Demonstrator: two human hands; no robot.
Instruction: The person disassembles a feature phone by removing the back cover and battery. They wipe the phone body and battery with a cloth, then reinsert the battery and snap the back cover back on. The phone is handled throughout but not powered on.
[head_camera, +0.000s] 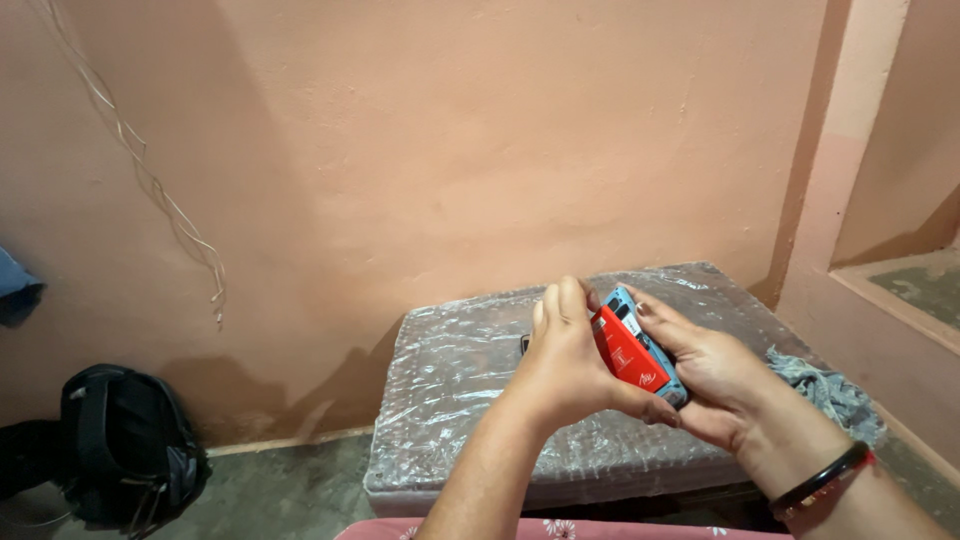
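Note:
Both my hands hold a small light-blue phone (648, 352) with its back off, a red battery (625, 350) showing in it. My left hand (570, 360) wraps the left side, its fingers curled over the top and its thumb under the battery. My right hand (705, 370) cups the phone from the right and beneath, thumb along its blue edge. A dark bangle with a red band (825, 480) circles my right wrist. Something small and dark (524, 344) lies on the table behind my left hand, mostly hidden.
Below my hands stands a low table (460, 400) wrapped in clear plastic, against a peach wall. A grey rag (830, 390) lies at its right edge. A black backpack (125, 445) sits on the floor at left. Thin wires (150, 180) hang down the wall.

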